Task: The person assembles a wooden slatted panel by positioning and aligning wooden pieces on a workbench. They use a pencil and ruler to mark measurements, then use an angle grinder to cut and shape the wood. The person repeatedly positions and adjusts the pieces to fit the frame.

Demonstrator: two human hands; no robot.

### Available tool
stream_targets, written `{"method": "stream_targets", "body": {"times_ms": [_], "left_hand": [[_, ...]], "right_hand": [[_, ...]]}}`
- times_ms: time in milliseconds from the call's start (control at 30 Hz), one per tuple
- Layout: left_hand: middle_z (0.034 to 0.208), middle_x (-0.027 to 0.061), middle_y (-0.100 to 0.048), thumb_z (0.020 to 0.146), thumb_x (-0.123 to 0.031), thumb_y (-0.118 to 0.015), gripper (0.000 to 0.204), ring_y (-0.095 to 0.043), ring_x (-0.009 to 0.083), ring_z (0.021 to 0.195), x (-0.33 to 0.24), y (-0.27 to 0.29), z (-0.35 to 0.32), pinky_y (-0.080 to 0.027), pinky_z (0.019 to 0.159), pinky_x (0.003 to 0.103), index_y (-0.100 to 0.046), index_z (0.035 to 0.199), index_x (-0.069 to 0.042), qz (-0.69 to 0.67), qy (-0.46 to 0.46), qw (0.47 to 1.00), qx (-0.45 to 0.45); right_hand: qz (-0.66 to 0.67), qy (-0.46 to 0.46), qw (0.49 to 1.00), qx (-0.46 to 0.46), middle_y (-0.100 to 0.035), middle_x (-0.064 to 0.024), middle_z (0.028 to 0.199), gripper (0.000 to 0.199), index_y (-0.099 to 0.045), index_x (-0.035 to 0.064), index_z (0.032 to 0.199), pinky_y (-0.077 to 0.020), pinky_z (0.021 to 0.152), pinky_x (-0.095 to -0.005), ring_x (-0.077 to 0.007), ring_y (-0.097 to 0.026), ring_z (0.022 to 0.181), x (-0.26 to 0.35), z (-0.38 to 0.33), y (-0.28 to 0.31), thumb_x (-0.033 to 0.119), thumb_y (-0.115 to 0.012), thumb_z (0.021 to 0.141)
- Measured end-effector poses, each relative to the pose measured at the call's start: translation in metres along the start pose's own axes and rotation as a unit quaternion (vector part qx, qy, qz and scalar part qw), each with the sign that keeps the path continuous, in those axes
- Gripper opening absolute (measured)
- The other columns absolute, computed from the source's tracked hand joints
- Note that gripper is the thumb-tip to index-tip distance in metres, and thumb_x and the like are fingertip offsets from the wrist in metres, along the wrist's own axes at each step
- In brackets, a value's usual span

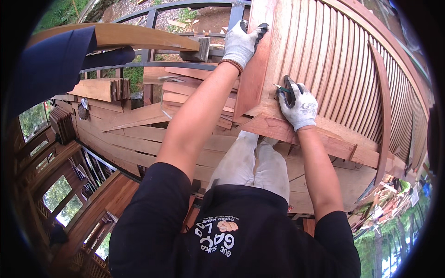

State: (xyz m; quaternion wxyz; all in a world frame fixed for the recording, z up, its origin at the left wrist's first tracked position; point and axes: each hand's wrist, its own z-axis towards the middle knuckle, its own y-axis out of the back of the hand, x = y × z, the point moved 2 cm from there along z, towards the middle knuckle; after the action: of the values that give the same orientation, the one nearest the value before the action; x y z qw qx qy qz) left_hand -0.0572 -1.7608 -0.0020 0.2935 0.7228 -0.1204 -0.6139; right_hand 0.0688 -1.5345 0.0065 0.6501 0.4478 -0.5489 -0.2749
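My left hand [243,42], in a grey-white glove with black fingertips, holds the left edge of a wide reddish wooden board [256,81]. Its thumb lies over the board's face. The board rests along the left side of a slatted wooden panel [331,55] with a curved outer frame. My right hand [299,104], gloved alike, is closed around a dark green pencil [283,89], whose pale tip points left above the panel's near-left corner. Below that hand runs the panel's reddish lower rail [273,126].
A narrow curved strip [382,102] lies across the slats at right. Loose reddish boards [185,92] are piled left of the panel. A dark metal railing [150,28] curves behind, beside a thick curved beam [120,36]. Another person's dark sleeve [55,65] reaches in at far left.
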Motion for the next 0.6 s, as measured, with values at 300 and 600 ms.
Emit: {"method": "stream_targets", "body": {"times_ms": [300, 600], "left_hand": [[0.08, 0.0117, -0.072, 0.089, -0.05, -0.074, 0.047, -0.071, 0.0311, 0.072, 0.01, -0.017, -0.032, -0.055, 0.071, 0.041, -0.071, 0.104, -0.006, -0.08, 0.05, 0.995, -0.024], [0.145, 0.0173, -0.05, 0.089, -0.018, -0.078, 0.056, -0.049, 0.0285, 0.136, 0.046, -0.004, -0.098, -0.041, 0.114, 0.037, -0.058, 0.14, -0.006, -0.085, 0.01, 0.995, 0.051]], "right_hand": [[0.016, 0.009, 1.0, -0.022, -0.066, -0.0126, 0.091, 0.051, -0.066, 0.0146, 0.129, -0.0563, 0.071, -0.0441, -0.0323, -0.069, 0.083, 0.001, 0.002, -0.001, 0.031, -0.078, 0.082], [0.013, -0.005, 1.0, -0.028, -0.068, -0.0099, 0.095, 0.046, -0.067, 0.0168, 0.126, -0.0565, 0.07, -0.0423, -0.0305, -0.07, 0.082, 0.001, 0.001, -0.002, 0.029, -0.078, 0.083]]}}
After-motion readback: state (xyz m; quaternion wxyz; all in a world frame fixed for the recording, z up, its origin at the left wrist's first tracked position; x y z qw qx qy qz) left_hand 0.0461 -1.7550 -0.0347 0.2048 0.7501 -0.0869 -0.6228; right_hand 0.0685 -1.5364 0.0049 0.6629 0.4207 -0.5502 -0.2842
